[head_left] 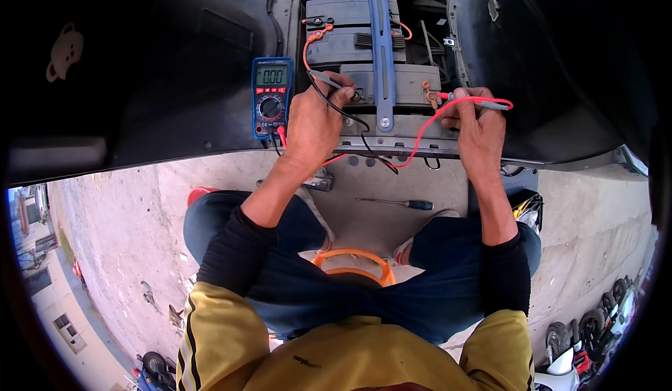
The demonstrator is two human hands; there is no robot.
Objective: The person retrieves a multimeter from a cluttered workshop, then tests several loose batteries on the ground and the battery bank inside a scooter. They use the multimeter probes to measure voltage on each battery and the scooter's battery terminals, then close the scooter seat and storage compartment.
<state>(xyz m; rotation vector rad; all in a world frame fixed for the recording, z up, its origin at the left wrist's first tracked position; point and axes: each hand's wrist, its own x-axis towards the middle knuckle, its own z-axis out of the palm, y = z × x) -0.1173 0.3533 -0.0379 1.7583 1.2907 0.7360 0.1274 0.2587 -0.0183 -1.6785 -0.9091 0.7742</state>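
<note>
My left hand pinches a black test probe whose tip rests at a terminal on the near grey battery. My right hand grips a red test probe, its tip at the battery's right terminal. Black and red leads loop down from the probes and run to a blue multimeter that lies on the black scooter floorboard to the left of my left hand. A blue metal strap runs lengthwise over the batteries in the open compartment.
A screwdriver with a dark handle lies on the concrete between my knees. An orange stool rim shows under me. Black scooter bodywork spreads left and right of the battery bay. Parked vehicles stand at the lower right edge.
</note>
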